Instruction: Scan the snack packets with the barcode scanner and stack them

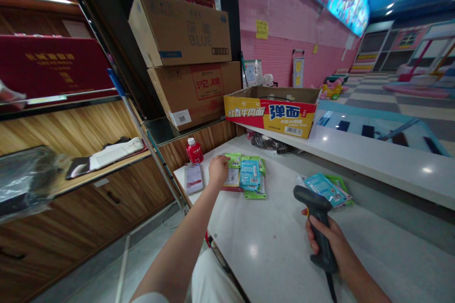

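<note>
In my right hand (pixel 329 241) is a black handheld barcode scanner (pixel 318 220), my fingers wrapped round its grip and its cable hanging down. My left hand (pixel 218 170) reaches to the left side of a loose pile of flat packets, its bent fingers closed at the edge of a green packet (pixel 233 159). Part of that grip is hidden behind the hand. Blue packets (pixel 250 173) lie on top in the pile's middle, with more green ones around them. A second small pile, with a blue packet (pixel 325 188) uppermost, lies beyond the scanner.
A red bottle with a white cap (pixel 194 151) and a phone (pixel 193 178) stand and lie left of the packets on the white counter (pixel 256 236). An open noodle carton (pixel 273 116) sits on the raised ledge. Stacked cardboard boxes (pixel 199 92) rise behind.
</note>
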### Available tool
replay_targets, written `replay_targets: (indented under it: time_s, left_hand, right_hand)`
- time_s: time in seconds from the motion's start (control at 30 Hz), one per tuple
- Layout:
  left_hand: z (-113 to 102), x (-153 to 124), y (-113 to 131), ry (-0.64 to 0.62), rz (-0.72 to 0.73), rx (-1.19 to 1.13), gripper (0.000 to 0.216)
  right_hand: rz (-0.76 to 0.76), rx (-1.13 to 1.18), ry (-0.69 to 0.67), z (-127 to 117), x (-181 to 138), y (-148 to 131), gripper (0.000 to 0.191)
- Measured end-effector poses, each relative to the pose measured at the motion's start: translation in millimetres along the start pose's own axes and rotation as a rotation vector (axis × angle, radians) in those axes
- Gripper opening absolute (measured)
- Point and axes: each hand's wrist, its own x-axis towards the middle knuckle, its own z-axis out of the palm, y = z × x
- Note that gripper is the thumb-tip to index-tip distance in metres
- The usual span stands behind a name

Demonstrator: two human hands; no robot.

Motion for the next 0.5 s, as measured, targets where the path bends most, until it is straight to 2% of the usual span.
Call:
replay_targets:
  time_s: [0.13,0.27,0.4,0.5]
  left_hand:
    - [2.2,-9.6,-4.4,-0.111,0.140,0.062,0.047]
    - [0.4,-14.4,5.3,-0.056,0.209,0.082,0.045]
    - [0.7,-26.9,40.9,0.077,0.284,0.012,0.039]
    - [11.1,-47.4,74.6,0.050,0.395,-0.099,0.037]
  right_hand:
    - [0.006,-0.006,-0.020,-1.1,1.4,-0.4,0.040]
    - [0.022,-0.024,0.018,2.0,2.7,-1.2,0.040]
    - [0.020,-0.051,0.044,3.5,2.6,-6.4,0.042]
    - [0.015,-0.094,0.079,-1.4,3.4,-17.2,0.043]
